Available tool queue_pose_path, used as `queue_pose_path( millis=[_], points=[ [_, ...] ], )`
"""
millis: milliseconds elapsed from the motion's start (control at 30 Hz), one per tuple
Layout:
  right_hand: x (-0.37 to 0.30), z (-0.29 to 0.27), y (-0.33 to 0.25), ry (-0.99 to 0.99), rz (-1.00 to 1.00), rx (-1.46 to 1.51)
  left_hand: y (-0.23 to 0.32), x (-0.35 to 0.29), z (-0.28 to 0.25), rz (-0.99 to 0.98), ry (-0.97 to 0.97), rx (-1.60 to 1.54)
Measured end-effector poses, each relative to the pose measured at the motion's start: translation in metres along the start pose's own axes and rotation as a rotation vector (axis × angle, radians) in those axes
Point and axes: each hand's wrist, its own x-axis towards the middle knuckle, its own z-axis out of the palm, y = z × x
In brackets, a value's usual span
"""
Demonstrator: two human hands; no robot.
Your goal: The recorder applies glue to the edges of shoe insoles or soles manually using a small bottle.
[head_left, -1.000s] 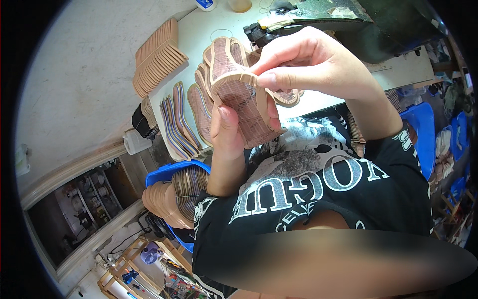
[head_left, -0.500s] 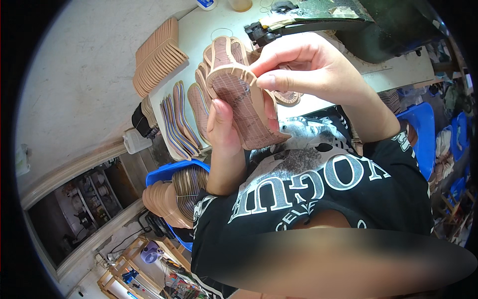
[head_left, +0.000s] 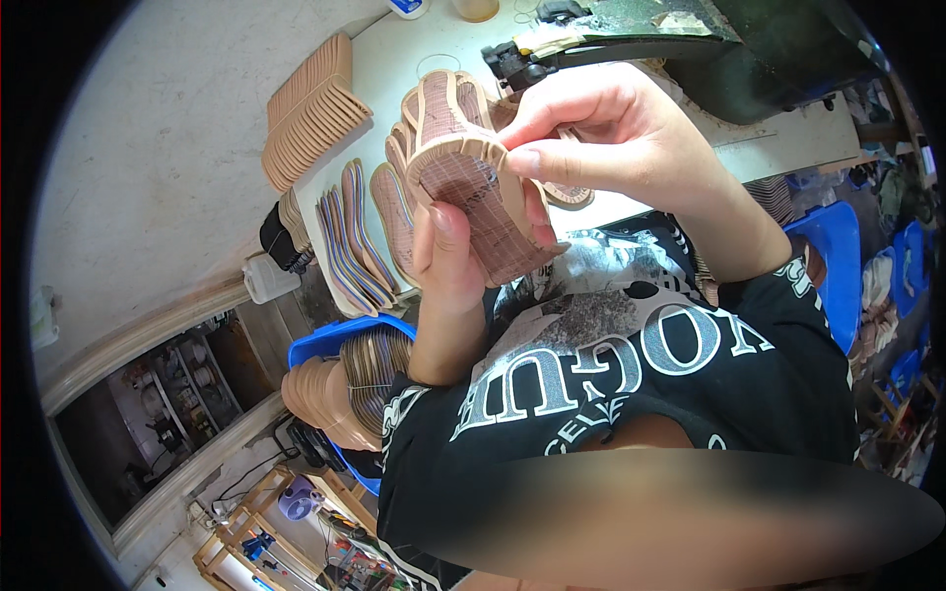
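Observation:
I hold a tan shoe insole (head_left: 473,202) with a brown checked underside up in front of my chest. My left hand (head_left: 448,256) grips its lower part from below, thumb across the checked face. At the insole's upper edge my right hand (head_left: 601,138) pinches the tan rim between thumb and fingers. Behind it, more insoles (head_left: 434,108) of the same kind lie on the white table (head_left: 394,59).
A fanned stack of tan insoles (head_left: 310,108) lies at the table's left end, and striped ones (head_left: 350,236) sit near its front edge. A dark machine (head_left: 631,34) stands at the back. A blue bin (head_left: 345,379) holds several insoles by my left side.
The insole has tilted slightly and my right fingers have shifted along its upper rim. My left hand keeps the same grip.

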Motion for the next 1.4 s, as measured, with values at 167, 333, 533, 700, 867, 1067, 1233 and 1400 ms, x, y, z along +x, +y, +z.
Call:
queue_pose_path(
  millis=[167, 333, 533, 700, 867, 1067, 1233, 1400],
  points=[
    [-0.002, 0.011, 0.000, 0.072, -0.112, -0.140, 0.001, 0.001, 0.007, 0.047, 0.074, 0.105],
    [0.000, 0.011, 0.005, 0.038, -0.033, 0.115, 0.000, -0.003, 0.003, -0.029, 0.051, -0.103],
    [-0.001, 0.012, 0.004, 0.034, -0.018, 0.104, 0.004, -0.002, 0.003, 0.003, 0.023, 0.033],
    [-0.001, 0.016, -0.004, 0.098, -0.147, -0.337, 0.004, -0.006, 0.008, 0.086, 0.096, 0.173],
    [0.001, 0.018, -0.010, 0.114, -0.166, -0.407, 0.005, 0.006, -0.017, 0.463, -0.017, 0.666],
    [-0.012, 0.025, -0.026, 0.140, 0.038, 0.182, 0.044, 0.010, -0.003, 0.552, -0.005, 1.223],
    [-0.013, 0.018, -0.043, 0.159, 0.107, 0.176, 0.056, 0.010, -0.007, 0.576, -0.068, 1.358],
    [-0.011, 0.011, -0.036, 0.077, 0.289, 0.417, 0.058, 0.014, -0.007, 0.610, -0.113, 1.355]
  ],
)
